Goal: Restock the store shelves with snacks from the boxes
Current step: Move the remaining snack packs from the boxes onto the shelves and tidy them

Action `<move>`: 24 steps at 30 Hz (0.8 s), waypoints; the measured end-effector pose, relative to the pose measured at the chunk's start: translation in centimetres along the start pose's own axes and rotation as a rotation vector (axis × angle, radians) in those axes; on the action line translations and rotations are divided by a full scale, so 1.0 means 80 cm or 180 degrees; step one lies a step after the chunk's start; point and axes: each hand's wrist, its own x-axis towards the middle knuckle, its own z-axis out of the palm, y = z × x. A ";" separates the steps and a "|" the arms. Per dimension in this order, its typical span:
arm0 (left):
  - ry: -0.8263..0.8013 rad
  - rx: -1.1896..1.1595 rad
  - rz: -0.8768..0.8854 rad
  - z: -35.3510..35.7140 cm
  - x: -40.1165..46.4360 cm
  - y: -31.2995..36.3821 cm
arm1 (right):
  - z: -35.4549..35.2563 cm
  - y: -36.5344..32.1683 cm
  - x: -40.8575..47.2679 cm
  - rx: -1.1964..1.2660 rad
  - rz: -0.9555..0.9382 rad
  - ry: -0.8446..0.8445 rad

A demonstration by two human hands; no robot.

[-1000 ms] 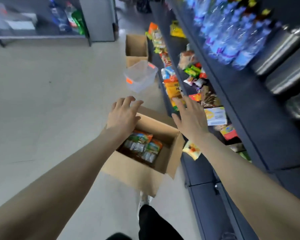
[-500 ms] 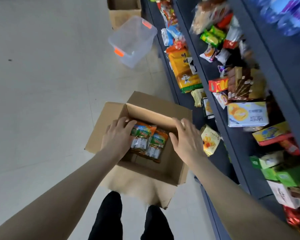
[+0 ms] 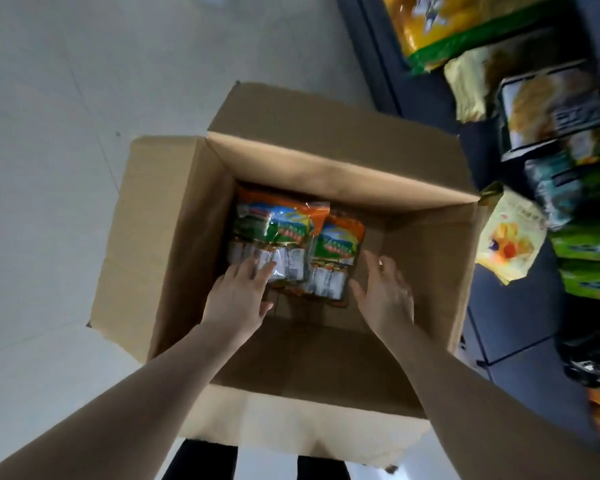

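Pale, smooth tiled floor (image 3: 42, 168) left of the open brown corrugated cardboard box (image 3: 174, 237), matte and creased, four flaps folded outward. Inside the box, against its far-left corner, two glossy crinkled plastic snack bags (image 3: 281, 233) in orange and green, each with a clear lower window showing small white wrapped pieces; left bag overlapping the right one slightly. Bare brown cardboard floor across the rest of the box, right of and nearer than the bags.

Left hand (image 3: 238, 299) inside the box, fingers spread and laid flat on the lower edge of the left bag, touching its clear window, not closed around it. Right hand (image 3: 383, 296) inside the box just right of the right bag, fingers loosely apart and slightly curled, thumb side near the bag's edge; contact with the bag cannot be told. Both forearms bare.

Right of the box, dark blue-grey metal shelving (image 3: 513, 306), flat and smooth. One pale yellow crinkled snack packet (image 3: 510, 237) hanging over the shelf edge, just beside the box's right flap. Beyond it, blurred bright green packs (image 3: 593, 244), count unclear. Farther up the shelving, one large yellow-and-green bag (image 3: 440, 26) and one cream rectangular carton (image 3: 555, 109), printing too blurred to read.
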 end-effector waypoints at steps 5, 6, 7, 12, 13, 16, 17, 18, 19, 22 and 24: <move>-0.0245 -0.0166 -0.0168 0.092 0.069 -0.003 | 0.090 0.022 0.070 0.0481 0.0492 -0.0231; -0.0233 -0.0210 -0.0211 0.106 0.084 0.001 | 0.106 0.028 0.083 0.0524 0.0546 -0.0258; -0.0218 -0.0248 -0.0249 0.119 0.100 0.005 | 0.118 0.033 0.093 0.0569 0.0572 -0.0287; -0.0144 -0.0528 -0.0680 0.162 0.173 0.034 | 0.176 0.062 0.137 0.0882 0.0523 -0.0226; -0.0085 -0.0554 -0.0740 0.168 0.184 0.039 | 0.184 0.065 0.145 0.0970 0.0543 -0.0203; 0.0117 -0.0546 -0.0953 0.185 0.206 0.050 | 0.211 0.070 0.170 0.1279 0.0646 -0.0178; 0.0176 -0.0556 -0.1021 0.190 0.212 0.053 | 0.220 0.070 0.178 0.1358 0.0682 -0.0184; 0.0227 -0.0560 -0.1074 0.194 0.217 0.055 | 0.228 0.070 0.185 0.1449 0.0717 -0.0192; 0.0269 -0.0554 -0.1114 0.196 0.221 0.057 | 0.232 0.067 0.189 0.1515 0.0767 -0.0214; 0.0279 -0.0464 -0.1223 0.202 0.229 0.061 | 0.224 0.054 0.189 0.1648 0.0973 -0.0302; 0.0305 -0.0401 -0.1293 0.201 0.231 0.060 | 0.218 0.050 0.186 0.1920 0.1160 -0.0374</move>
